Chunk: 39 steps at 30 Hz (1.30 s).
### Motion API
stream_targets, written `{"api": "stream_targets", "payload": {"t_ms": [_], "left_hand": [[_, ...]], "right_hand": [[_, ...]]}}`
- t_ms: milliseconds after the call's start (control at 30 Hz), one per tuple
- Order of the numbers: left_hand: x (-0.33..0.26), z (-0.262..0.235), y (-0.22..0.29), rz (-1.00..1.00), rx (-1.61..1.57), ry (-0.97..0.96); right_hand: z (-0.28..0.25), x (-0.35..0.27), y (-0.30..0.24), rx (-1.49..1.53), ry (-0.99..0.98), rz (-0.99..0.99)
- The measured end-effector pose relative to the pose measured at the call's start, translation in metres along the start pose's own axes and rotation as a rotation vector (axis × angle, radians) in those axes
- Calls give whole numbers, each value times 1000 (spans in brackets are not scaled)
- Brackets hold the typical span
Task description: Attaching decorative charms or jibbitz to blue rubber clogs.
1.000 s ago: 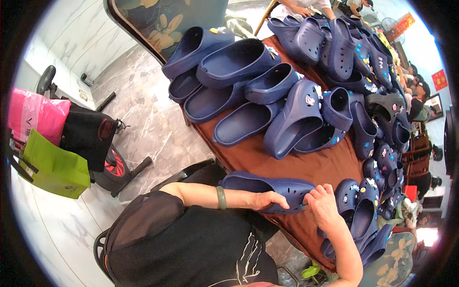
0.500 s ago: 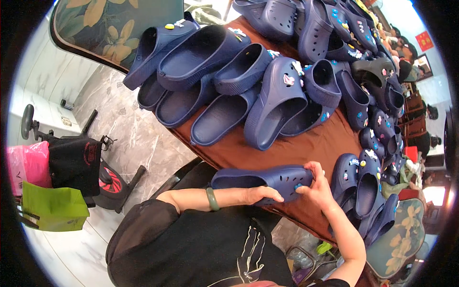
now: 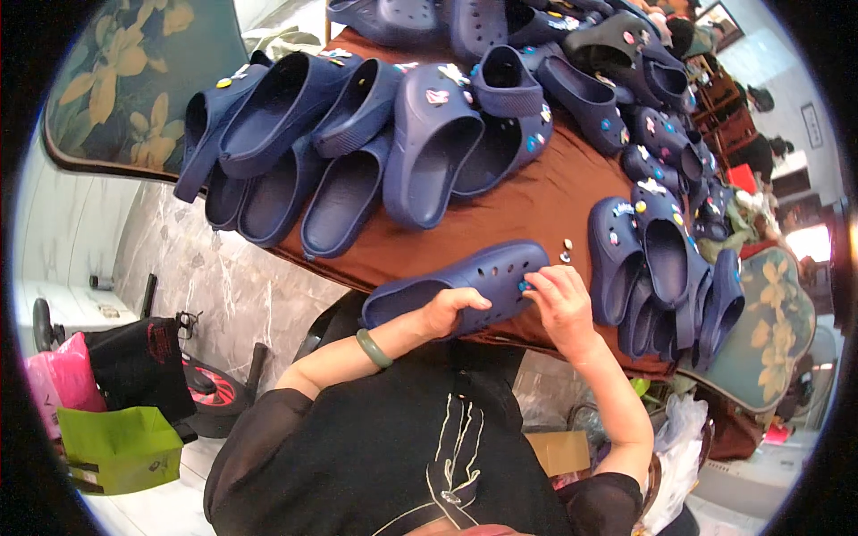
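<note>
A navy clog (image 3: 420, 290) lies tilted in front of me, its holed toe pointing right and its open heel left. My left hand (image 3: 454, 311) is closed on the clog's near side, thumb over the upper. On that wrist is a green bangle (image 3: 374, 348). At the toe, my right hand (image 3: 563, 308) pinches a small blue shoe charm (image 3: 525, 285) against the clog's upper; the fingers partly hide it. Just beyond the right fingers, a couple of small loose charms (image 3: 567, 251) lie on the brown cloth (image 3: 500, 219).
Piled navy clogs (image 3: 344, 196) line the table's far left, more decorated clogs (image 3: 666, 250) stand right, and a black clog (image 3: 608, 45) sits farther back. Floral chair backs (image 3: 143, 80) flank the table. Bags, one green (image 3: 125, 447), are at left; a clear plastic bag (image 3: 684, 438) lies low right.
My view has shifted, so the table contents sit farther left and higher. The right hand has drawn its fingers together round the blue charm, and the loose charms on the cloth have come into sight.
</note>
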<state>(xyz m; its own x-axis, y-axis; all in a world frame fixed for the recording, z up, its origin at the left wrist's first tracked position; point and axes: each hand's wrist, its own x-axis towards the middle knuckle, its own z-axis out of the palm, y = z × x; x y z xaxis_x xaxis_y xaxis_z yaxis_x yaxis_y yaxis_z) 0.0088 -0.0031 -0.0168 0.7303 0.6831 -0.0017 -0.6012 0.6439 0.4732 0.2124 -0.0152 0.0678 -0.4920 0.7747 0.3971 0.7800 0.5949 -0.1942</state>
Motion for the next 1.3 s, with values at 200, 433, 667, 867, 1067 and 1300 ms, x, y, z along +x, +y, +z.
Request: {"api": "stream_targets", "payload": {"t_ms": [200, 433, 667, 867, 1067, 1300], "left_hand": [[0, 1, -1, -39, -38, 5], [3, 2, 4, -59, -42, 137], [5, 5, 10, -57, -88, 214], [4, 16, 12, -58, -33, 253], [5, 10, 10, -65, -23, 267], [4, 10, 8, -50, -26, 271]], "right_hand": [[6, -15, -10, -87, 98, -8], [32, -33, -9, 384, 429, 531], [41, -28, -14, 585, 459, 662], [46, -30, -7, 716, 486, 760], [43, -28, -3, 764, 494, 822], [39, -21, -12, -182, 358, 195]]}}
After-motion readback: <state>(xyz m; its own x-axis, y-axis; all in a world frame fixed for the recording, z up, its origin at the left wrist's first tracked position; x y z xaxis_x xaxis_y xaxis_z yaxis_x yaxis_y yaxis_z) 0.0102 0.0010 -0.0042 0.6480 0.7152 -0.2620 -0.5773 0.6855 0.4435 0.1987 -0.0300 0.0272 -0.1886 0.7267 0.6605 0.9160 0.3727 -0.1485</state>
